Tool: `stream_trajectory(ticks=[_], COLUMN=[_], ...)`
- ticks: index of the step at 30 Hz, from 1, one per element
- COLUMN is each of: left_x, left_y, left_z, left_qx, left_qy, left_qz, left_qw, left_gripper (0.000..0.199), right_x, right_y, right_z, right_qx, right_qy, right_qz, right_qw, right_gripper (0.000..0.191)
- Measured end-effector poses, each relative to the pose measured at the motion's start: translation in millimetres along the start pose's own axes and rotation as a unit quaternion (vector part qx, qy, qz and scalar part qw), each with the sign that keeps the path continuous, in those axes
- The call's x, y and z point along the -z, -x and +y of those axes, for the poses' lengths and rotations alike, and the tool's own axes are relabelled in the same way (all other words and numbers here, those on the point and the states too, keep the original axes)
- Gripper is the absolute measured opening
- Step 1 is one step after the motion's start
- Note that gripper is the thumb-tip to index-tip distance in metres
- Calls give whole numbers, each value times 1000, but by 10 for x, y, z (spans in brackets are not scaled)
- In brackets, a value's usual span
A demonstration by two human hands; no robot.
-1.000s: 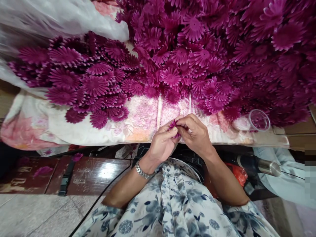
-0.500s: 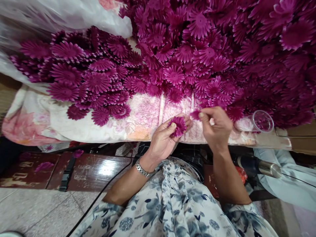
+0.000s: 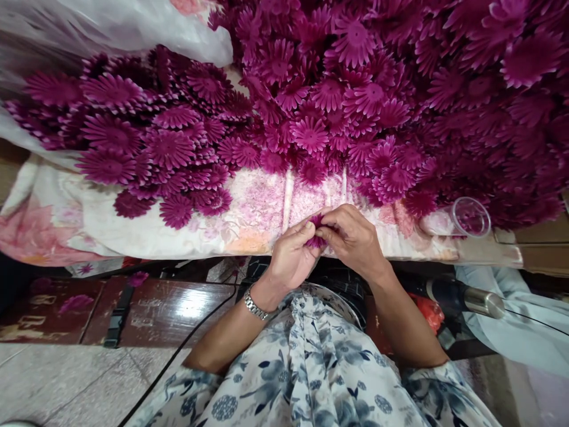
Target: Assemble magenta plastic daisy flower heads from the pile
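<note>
Pinching a magenta artificial flower layer [image 3: 316, 228] between them, the left hand [image 3: 291, 261] was closed around its lower side while the right hand [image 3: 355, 240] had thumb and fingers gathered on its petals, all over the near edge of the floral cloth [image 3: 200, 237]. An uneven pull could have torn or creased a petal; a loosened grip could have dropped the piece off that edge. The loose flower pile [image 3: 311, 136] rose from the cloth's far side with nothing visible holding it back, so a bump might have set layers sliding. Near the cloth's right end was a clear plastic cup [image 3: 471, 216]; its contents, and whether it stood or lay, could not be told. A translucent plastic bag [image 3: 178, 29] sprawled at the cloth's far left, its contents unclear.
</note>
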State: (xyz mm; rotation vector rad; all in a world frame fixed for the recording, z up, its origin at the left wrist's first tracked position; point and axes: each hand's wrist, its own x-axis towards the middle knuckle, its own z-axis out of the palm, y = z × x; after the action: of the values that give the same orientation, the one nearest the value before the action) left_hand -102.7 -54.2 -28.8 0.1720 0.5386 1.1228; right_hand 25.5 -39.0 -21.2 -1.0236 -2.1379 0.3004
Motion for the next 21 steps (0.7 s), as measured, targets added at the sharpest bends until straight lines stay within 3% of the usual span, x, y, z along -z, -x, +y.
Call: stream_trajectory(ticks=[7, 10, 15, 21], left_x=[-29, -34, -4, -10], left_y=[18, 23, 32, 50], left_z=[-17, -3, 20, 7], left_qx=[-10, -16, -27, -23], left_qy=[-39, -52, -79, -78], left_qz=[27, 24, 73, 60], left_qw=[999, 998, 994, 995], left_gripper=[8, 12, 26, 26], right_x=[45, 65, 60, -28], right_y=[3, -10, 8, 69], right_z=[-5, -27, -19, -28], right_qx=[16, 14, 3, -22], right_qy=[110, 113, 82, 88], right_qz=[59, 56, 46, 27], right_qw=[992, 992, 996, 996], right_gripper=[8, 11, 10, 9])
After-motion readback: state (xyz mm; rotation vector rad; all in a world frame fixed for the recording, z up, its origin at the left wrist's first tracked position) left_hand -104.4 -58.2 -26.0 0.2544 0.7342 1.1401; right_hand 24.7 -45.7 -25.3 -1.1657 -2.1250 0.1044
